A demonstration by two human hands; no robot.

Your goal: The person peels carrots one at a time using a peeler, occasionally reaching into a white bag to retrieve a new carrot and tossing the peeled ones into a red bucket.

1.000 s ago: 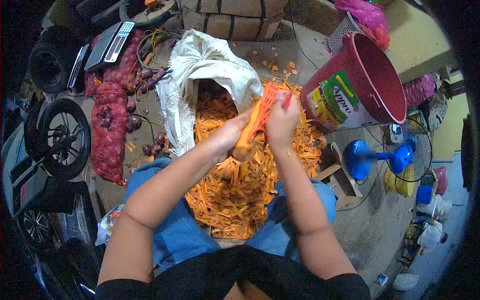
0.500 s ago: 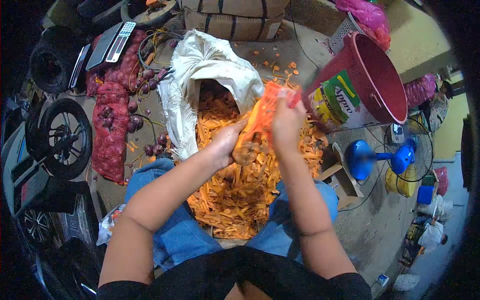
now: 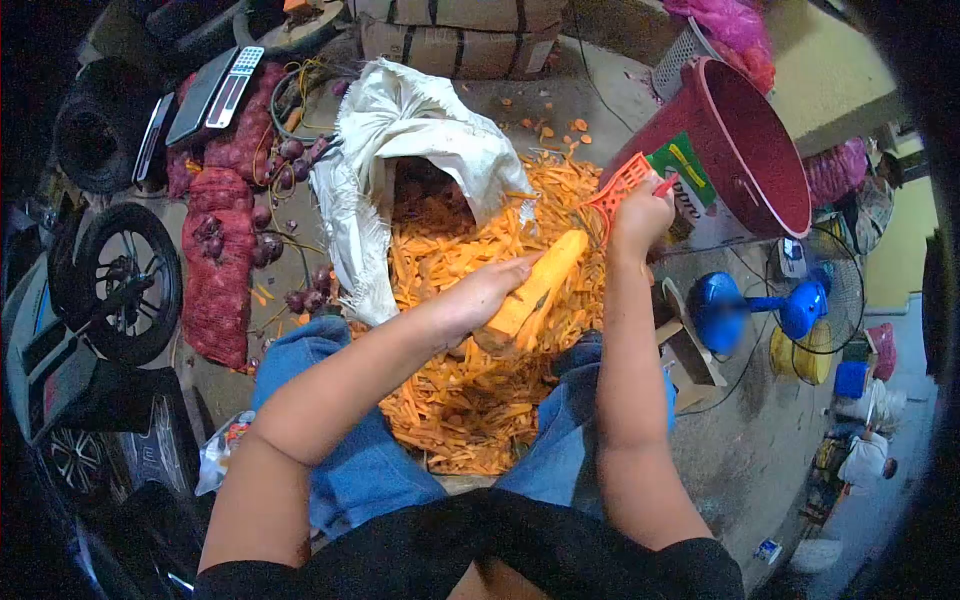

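My left hand [image 3: 487, 292] is wrapped around a thick carrot [image 3: 545, 287], its upper side peeled to bright orange and its lower end still brown. To its upper right, my right hand [image 3: 640, 215] grips a red-orange plastic peeler [image 3: 625, 184] with a perforated body. The peeler is apart from the carrot's far end, and its blade is hard to make out. Beneath both hands a heap of orange peelings [image 3: 460, 400] spreads between my knees. Beyond the hands lies a white woven sack [image 3: 420, 120], its mouth open toward me with brownish contents inside.
A large dark-red bucket [image 3: 665, 120] leans at the upper right. Red net bags of onions [image 3: 215, 270] and a scale [image 3: 215, 95] lie to the left, near a motorbike wheel [image 3: 130, 285]. A blue fan [image 3: 760, 310] and a cardboard box [image 3: 690, 350] are at the right.
My right hand has swung up and right with the peeler, away from the carrot. The carrot in my left hand now shows a broad, bright peeled face.
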